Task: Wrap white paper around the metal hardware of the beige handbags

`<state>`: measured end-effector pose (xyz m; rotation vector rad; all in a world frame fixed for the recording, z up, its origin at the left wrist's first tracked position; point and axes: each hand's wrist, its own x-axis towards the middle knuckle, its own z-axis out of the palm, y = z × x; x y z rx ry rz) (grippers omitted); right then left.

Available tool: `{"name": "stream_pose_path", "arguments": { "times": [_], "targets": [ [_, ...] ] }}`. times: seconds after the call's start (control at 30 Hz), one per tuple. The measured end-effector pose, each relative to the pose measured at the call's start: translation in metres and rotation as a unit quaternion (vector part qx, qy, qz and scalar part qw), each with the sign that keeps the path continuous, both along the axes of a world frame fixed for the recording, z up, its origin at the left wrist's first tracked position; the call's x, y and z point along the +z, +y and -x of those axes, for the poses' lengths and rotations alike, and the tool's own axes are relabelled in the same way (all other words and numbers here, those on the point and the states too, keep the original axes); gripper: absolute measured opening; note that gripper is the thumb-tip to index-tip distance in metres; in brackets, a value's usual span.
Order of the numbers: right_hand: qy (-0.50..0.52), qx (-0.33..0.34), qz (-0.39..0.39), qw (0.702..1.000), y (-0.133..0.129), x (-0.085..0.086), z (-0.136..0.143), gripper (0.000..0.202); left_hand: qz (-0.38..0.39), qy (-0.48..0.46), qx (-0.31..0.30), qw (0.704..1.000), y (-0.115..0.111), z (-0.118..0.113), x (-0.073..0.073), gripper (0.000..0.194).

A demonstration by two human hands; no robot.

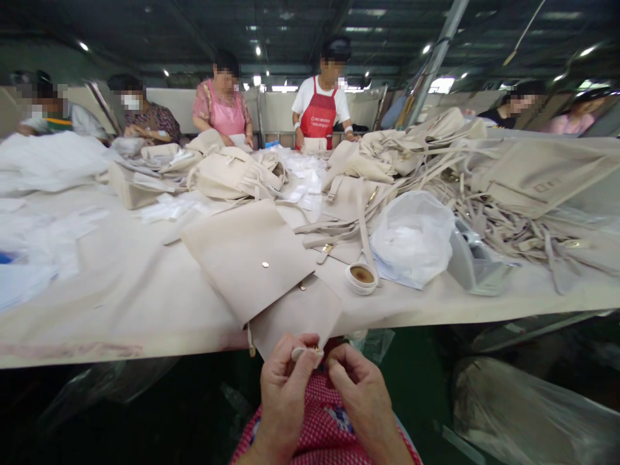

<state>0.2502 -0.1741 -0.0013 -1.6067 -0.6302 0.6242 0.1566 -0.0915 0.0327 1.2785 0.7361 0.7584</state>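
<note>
A beige bag (232,252) lies at the table's front edge, its flap spread out and showing a small metal stud. The lower part of the bag (295,313) hangs over the edge towards me. My left hand (285,378) pinches the bag's end beside a small gold-coloured metal fitting (316,349), with a pale tab between thumb and finger. Close by on the right, my right hand (356,384) has its fingers curled together in a pinch; what they hold is hidden. A round white tub (362,279) with brown contents stands on the table beyond.
Beige bags and straps (513,226) are heaped on the right, more bags (232,174) further back. A white plastic bag (411,239) stands beside a clear container (477,265). Several people work across the table (97,316). Plastic sheeting (527,413) lies below right.
</note>
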Motion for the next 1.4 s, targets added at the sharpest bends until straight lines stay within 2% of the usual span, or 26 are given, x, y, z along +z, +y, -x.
{"name": "stream_pose_path", "arguments": {
  "times": [0.13,0.27,0.37,0.5,0.57,0.7,0.8,0.87,0.97,1.07,1.23,1.4],
  "targets": [
    [-0.131,0.005,-0.078,0.988,-0.002,0.007,-0.004,0.011,0.083,-0.053,-0.007,0.995,0.005,0.003,0.001,0.033],
    [-0.296,0.087,-0.151,0.939,0.002,0.025,-0.015,0.014,0.083,-0.043,-0.019,0.995,0.01,0.007,0.003,0.034],
    [-0.343,0.164,-0.16,0.911,0.009,0.039,-0.024,0.016,0.078,-0.034,-0.036,0.996,0.015,0.01,0.006,0.028],
    [-0.388,0.246,-0.132,0.878,0.018,0.056,-0.035,0.016,0.098,-0.024,-0.068,0.993,0.025,0.015,0.015,0.024],
    [-0.433,0.286,-0.106,0.848,0.024,0.063,-0.04,0.019,0.106,-0.018,-0.07,0.992,0.029,0.018,0.02,0.025],
    [-0.546,0.328,-0.077,0.767,0.034,0.072,-0.044,0.023,0.108,-0.015,-0.069,0.992,0.034,0.022,0.024,0.019],
    [-0.624,0.313,-0.079,0.712,0.04,0.074,-0.041,0.025,0.108,-0.024,-0.07,0.991,0.035,0.024,0.021,0.016],
    [-0.659,0.283,-0.091,0.69,0.043,0.073,-0.038,0.025,0.115,-0.036,-0.066,0.99,0.035,0.024,0.018,0.019],
    [-0.685,0.229,-0.118,0.681,0.048,0.069,-0.032,0.026,0.145,-0.061,-0.049,0.986,0.036,0.023,0.016,0.028],
    [-0.681,0.19,-0.14,0.693,0.05,0.061,-0.028,0.025,0.195,-0.102,-0.019,0.975,0.034,0.02,0.016,0.038],
    [-0.66,0.165,-0.148,0.718,0.049,0.045,-0.023,0.023,0.237,-0.122,0.019,0.964,0.032,0.017,0.016,0.043],
    [-0.663,0.145,-0.155,0.718,0.044,0.04,-0.02,0.023,0.262,-0.13,0.036,0.955,0.031,0.016,0.015,0.043]
  ]
}}
